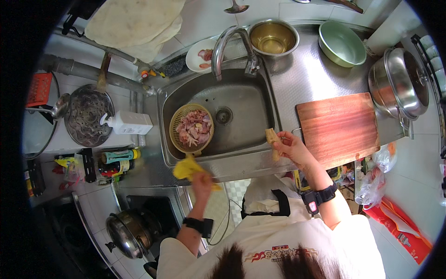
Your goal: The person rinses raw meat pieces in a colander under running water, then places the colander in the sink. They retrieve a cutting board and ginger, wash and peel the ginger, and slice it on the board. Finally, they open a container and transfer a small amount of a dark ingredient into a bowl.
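Observation:
My left hand [202, 185] grips a yellow cloth [188, 168] over the front rim of the sink, at its left. In my right hand [290, 147] is a pale tan piece that looks like a ginger root [272, 136], held over the front right corner of the sink. A yellow plastic colander [173, 137] with raw meat pieces [195, 128] sits in the left of the steel sink [244, 94]. The wooden cutting board [338, 127] lies right of my right hand.
Behind the sink are the faucet [231, 33], a white plate [195, 52] with meat scraps and a metal bowl [273, 37]. A green basin [342, 43] and a lidded steel pot [397, 83] stand right. A white pump bottle [132, 122] lies left.

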The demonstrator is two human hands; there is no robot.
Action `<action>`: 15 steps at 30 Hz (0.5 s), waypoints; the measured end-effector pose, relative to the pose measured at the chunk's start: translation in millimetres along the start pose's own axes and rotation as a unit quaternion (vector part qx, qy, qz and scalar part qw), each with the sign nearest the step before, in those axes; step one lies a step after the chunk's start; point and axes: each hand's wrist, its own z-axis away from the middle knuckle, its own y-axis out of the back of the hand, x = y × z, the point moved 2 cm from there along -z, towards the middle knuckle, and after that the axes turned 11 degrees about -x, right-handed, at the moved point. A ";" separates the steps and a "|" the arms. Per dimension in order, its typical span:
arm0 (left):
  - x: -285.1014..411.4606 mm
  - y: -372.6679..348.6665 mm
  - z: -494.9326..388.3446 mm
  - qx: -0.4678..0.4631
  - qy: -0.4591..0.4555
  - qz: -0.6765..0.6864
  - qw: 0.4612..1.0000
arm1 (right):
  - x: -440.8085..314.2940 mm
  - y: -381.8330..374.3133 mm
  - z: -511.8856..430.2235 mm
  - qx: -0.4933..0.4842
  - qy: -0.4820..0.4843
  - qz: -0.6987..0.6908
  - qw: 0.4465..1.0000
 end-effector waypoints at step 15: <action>196.1 -131.8 20.3 -0.245 -0.307 -0.004 0.919 | 62.4 -6.1 -1.3 0.206 0.194 0.322 0.903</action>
